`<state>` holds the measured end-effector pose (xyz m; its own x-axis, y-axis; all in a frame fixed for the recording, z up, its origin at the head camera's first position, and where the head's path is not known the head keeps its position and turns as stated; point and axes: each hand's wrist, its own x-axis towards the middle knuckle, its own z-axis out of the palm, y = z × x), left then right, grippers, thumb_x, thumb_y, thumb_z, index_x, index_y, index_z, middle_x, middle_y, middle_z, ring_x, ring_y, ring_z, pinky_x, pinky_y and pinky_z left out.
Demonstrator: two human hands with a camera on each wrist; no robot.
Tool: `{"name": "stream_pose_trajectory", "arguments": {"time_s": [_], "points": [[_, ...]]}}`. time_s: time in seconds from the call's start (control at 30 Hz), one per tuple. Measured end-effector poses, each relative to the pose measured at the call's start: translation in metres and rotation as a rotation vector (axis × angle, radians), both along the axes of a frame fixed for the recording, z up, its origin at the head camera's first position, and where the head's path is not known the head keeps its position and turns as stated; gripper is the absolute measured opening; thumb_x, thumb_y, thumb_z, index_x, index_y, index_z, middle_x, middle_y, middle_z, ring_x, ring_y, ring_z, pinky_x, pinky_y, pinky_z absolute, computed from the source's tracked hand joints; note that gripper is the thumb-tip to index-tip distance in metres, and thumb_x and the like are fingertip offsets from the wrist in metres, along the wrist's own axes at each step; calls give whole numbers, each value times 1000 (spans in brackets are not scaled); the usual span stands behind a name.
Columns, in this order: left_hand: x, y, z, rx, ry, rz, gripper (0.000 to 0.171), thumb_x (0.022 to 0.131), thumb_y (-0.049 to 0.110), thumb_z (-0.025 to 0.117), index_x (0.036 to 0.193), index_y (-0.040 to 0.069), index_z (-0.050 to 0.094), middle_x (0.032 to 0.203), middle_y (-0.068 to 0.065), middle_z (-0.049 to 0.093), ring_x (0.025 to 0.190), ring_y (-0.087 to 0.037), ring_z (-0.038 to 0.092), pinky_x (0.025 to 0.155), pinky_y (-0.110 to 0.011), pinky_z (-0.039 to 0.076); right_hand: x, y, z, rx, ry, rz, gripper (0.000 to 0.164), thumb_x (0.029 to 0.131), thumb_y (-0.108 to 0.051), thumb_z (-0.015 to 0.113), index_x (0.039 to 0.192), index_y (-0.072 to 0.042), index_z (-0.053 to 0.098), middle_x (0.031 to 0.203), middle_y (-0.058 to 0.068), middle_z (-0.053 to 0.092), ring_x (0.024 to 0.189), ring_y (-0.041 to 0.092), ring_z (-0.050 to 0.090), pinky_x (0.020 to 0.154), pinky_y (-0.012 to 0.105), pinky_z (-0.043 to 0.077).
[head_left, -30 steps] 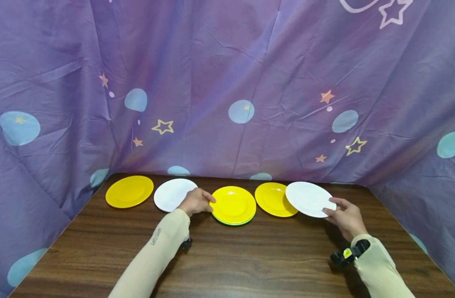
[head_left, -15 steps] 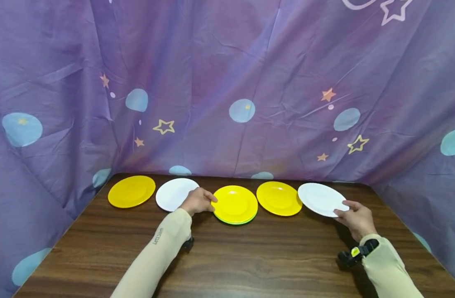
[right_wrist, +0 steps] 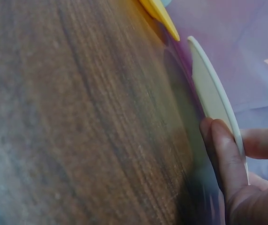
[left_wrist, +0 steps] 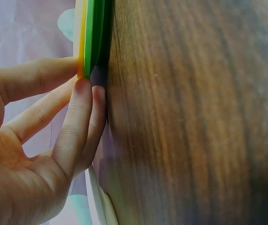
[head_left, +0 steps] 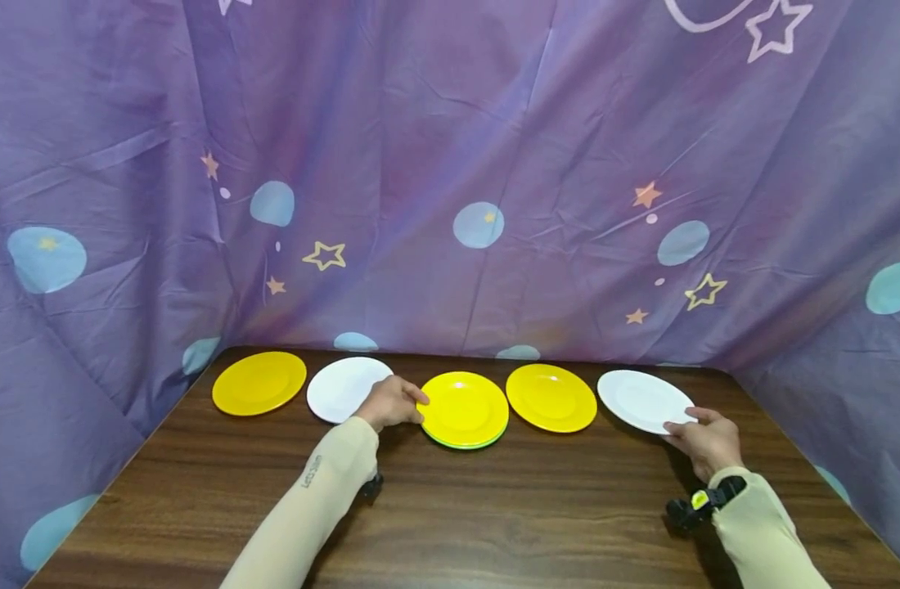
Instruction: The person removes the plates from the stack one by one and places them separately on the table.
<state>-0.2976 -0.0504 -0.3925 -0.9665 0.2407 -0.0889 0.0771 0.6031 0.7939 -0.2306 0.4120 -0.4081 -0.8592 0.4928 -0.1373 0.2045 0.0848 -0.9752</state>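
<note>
Shifted rightward, the smooth round white plate (head_left: 640, 399), right hand (head_left: 708, 443) pinching its rim, was just apart from a yellow plate (head_left: 551, 398) over the wood-grained table (head_left: 538, 515), left hand (head_left: 391, 402) pinching a yellow-and-green stack (head_left: 465, 409).

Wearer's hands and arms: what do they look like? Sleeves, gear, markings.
Both hands, left and right, are bare, no gloves. Long pale cream sleeves; small dark lettering on the left one. Right wrist: black strap, black device, yellow-green patch. Left wrist: black gear, mostly hidden.
</note>
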Motion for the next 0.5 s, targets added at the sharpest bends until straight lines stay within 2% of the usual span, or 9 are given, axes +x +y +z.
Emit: {"name": "stream_pose_trajectory", "arguments": {"time_s": [0.17, 0.5], "points": [[1, 0, 0, -5, -6, 3, 27, 76, 0, 78, 103, 4, 78, 106, -11, 77, 88, -16, 63, 72, -23, 52, -1, 3, -3, -39, 24, -1, 69, 84, 19, 56, 142, 23, 19, 105, 24, 39, 60, 2, 62, 63, 18, 59], [-1, -1, 0, -5, -3, -2, 26, 75, 0, 78, 101, 4, 78, 105, -11, 77, 87, -15, 63, 71, -22, 51, -5, 3, -5, -40, 2, -5, 71, 84, 18, 55, 144, 22, 18, 118, 29, 36, 62, 1, 62, 66, 18, 59]]}}
